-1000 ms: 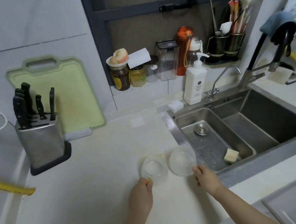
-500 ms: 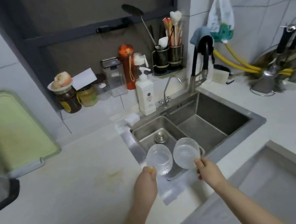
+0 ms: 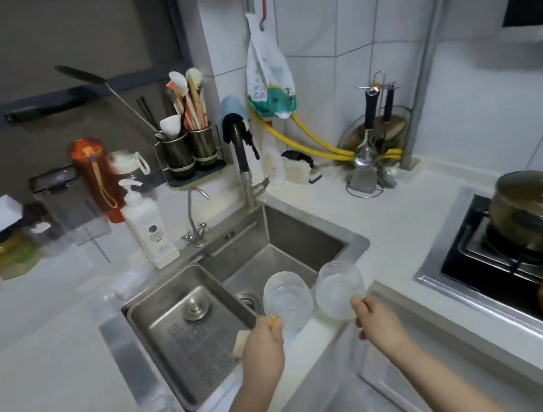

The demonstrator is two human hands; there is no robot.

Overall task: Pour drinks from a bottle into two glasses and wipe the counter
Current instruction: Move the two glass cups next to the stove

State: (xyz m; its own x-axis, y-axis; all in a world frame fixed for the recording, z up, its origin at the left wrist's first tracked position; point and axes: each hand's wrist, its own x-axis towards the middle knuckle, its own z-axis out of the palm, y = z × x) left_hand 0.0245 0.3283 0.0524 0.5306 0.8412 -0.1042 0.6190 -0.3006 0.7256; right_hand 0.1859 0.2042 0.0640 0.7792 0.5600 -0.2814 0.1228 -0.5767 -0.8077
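Note:
I hold two clear round glasses in the air over the front of the steel sink (image 3: pixel 304 232). My left hand (image 3: pixel 262 347) pinches the base of the left glass (image 3: pixel 285 299). My right hand (image 3: pixel 378 321) pinches the base of the right glass (image 3: pixel 338 288). Both glasses look empty and tilt away from me, side by side without touching. An orange bottle (image 3: pixel 95 179) stands on the ledge behind the sink, far from both hands. A yellowish sponge (image 3: pixel 241 343) lies in the left sink basin, partly hidden by my left hand.
A white pump dispenser (image 3: pixel 150 230) and a small tap (image 3: pixel 194 221) stand at the sink's back edge, with a black faucet (image 3: pixel 238 148) beside them. Utensil holders (image 3: pixel 190 149) and jars line the ledge. A lidded pot (image 3: pixel 539 208) sits on the hob at right.
My view has swung to the right, from the counter with the knife block to the sink and hob. Both glasses have lifted off the counter and travelled right with my hands, over the sink.

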